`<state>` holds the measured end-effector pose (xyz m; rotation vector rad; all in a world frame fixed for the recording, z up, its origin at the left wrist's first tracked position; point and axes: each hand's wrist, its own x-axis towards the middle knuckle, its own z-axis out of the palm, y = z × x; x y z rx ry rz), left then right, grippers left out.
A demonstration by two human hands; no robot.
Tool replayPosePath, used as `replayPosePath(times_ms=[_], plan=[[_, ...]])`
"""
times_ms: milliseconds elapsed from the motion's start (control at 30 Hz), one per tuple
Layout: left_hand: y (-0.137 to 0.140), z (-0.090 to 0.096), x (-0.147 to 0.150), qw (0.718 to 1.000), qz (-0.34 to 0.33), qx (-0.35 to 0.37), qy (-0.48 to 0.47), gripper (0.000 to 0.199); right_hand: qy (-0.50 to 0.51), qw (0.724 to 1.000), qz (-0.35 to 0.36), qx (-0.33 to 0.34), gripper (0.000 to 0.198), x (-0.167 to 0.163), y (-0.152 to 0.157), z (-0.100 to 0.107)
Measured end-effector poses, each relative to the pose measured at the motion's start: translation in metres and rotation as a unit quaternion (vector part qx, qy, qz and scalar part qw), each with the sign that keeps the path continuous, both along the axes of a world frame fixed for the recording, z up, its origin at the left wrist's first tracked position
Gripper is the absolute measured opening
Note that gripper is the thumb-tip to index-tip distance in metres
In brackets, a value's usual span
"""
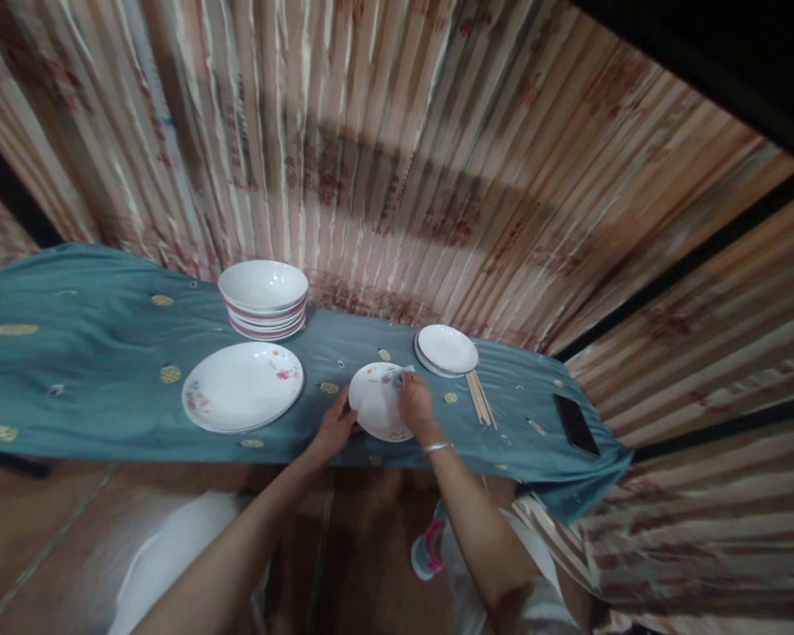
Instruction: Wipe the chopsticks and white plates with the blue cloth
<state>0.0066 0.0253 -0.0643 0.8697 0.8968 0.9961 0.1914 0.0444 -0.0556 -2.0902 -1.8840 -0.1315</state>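
A small white plate (374, 401) with a flower pattern is held just above or on the front of the table. My left hand (336, 428) grips its left rim, the thumb on top and the fingers underneath. On the plate's right side, my right hand (415, 404) is closed on a small pale-blue cloth (407, 371), pressed to the flowered surface near the rim. Most of the cloth is hidden under the fingers. To the left lies a larger flowered plate (242, 388), apparently on top of another.
A stack of white bowls (265, 287) stands at the back left. Small plates (447, 349) are piled to the right, beside several wooden chopsticks (481, 399). A black phone (575, 424) rests near the right end of the green tablecloth (106, 370). Behind hangs a striped curtain (370, 176).
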Motion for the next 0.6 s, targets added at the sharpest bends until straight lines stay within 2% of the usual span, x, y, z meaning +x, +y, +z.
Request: replayPosePath(times_ms=[367, 600], plan=[[0.004, -0.013, 0.003, 1.0, 0.014, -0.014, -0.022, 0.074, 0.145, 0.981, 0.002, 0.131, 0.036, -0.017, 0.028, -0.031], [0.004, -0.011, 0.003, 0.999, 0.008, -0.02, -0.034, 0.071, 0.207, 0.97, 0.039, 0.121, 0.036, -0.042, 0.038, -0.035]])
